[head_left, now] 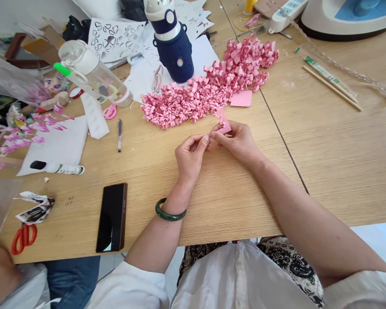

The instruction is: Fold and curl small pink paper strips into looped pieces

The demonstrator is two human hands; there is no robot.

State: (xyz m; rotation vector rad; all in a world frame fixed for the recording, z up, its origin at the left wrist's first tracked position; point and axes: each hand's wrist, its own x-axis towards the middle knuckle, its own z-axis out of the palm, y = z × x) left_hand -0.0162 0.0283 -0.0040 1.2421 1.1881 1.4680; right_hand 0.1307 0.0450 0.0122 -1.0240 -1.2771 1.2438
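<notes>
Between my two hands is a piece of pink paper (pixel 224 122) with a curled, fringed edge. My right hand (pixel 236 138) pinches its lower part between thumb and fingers. Thumb and fingertips of my left hand (pixel 193 151) are pressed together at the paper's lower left end; what exactly they grip there is partly hidden. Just beyond the hands lies a long heap of curled pink paper strips (pixel 193 101). A flat pink paper square (pixel 241 98) rests against the heap's near right side. A green bangle (pixel 170 210) circles my left wrist.
A dark blue bottle (pixel 175 56) stands behind the heap, a clear bottle (pixel 96 75) to its left. A phone (pixel 112 218), red-handled scissors (pixel 24 238), a pen (pixel 119 135) and a glue bottle (pixel 58 167) lie left. Wooden sticks (pixel 333 88) and an iron (pixel 350 19) are right. Someone sits at lower left.
</notes>
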